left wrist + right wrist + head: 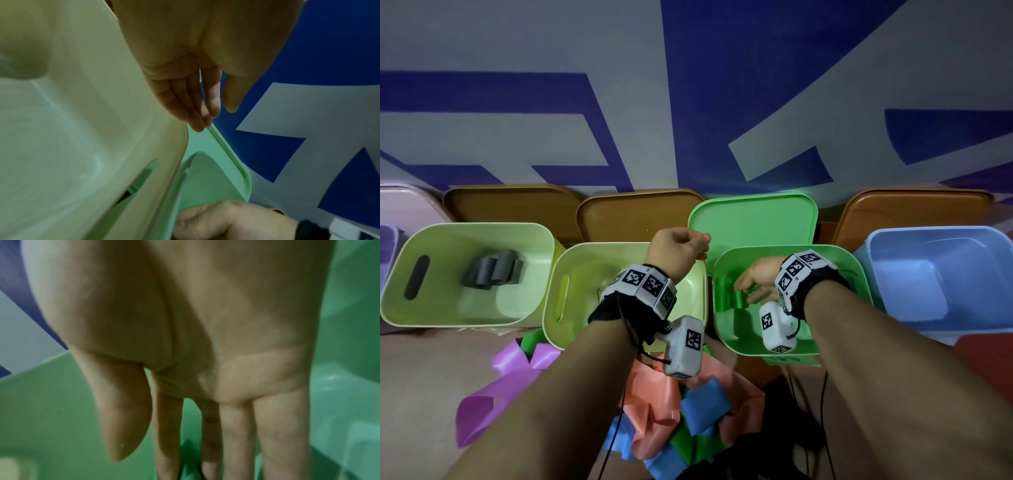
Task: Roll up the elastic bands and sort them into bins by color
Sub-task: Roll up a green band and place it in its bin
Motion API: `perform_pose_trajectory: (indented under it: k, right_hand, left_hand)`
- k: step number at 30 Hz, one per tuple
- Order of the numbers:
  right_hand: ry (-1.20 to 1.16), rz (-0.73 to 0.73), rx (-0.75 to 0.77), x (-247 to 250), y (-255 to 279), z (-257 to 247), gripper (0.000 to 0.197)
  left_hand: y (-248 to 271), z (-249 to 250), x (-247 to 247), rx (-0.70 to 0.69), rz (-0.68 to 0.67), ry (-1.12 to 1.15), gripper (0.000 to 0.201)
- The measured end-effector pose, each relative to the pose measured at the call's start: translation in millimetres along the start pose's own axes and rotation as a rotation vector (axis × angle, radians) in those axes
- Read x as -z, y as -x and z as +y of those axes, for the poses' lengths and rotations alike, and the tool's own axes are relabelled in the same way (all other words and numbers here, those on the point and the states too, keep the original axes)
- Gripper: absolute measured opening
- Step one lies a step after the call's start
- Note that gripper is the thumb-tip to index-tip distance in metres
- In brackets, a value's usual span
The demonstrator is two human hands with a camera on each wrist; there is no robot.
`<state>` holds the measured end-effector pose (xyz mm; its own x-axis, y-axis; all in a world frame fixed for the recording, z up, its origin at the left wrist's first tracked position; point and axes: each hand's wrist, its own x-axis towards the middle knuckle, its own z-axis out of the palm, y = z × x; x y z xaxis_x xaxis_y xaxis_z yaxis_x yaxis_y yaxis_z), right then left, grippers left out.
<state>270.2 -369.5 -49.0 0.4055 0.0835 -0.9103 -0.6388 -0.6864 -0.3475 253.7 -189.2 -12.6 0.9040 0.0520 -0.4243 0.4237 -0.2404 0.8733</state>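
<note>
My right hand [748,286] reaches down into the green bin [736,329] with its fingers straight and spread, just above the rolled green bands [727,296] on the bin floor. In the right wrist view the hand [164,434] holds nothing, and a bit of green band [186,451] shows between the fingers. My left hand [681,245] hovers empty over the far right corner of the middle yellow-green bin [571,267]; its fingers [197,116] lie straight and together. Loose bands lie in a heap near me: purple [493,394], salmon [654,404], blue [705,407].
A yellow-green bin [465,308] at the left holds grey rolls [493,272]. A light blue bin [928,274] stands at the right. A green lid [753,219] and brown lids [517,205] lean against the blue-and-grey wall behind the bins. Cables trail by my arms.
</note>
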Motion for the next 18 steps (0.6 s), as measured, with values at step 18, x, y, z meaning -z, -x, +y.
perform_pose_trajectory:
  k: [18]
  right_hand:
    - [-0.003, 0.009, -0.015, -4.3, -11.3, -1.6, 0.048]
  left_hand:
    - [-6.7, 0.4, -4.5, 0.012, -0.012, -0.017, 0.019]
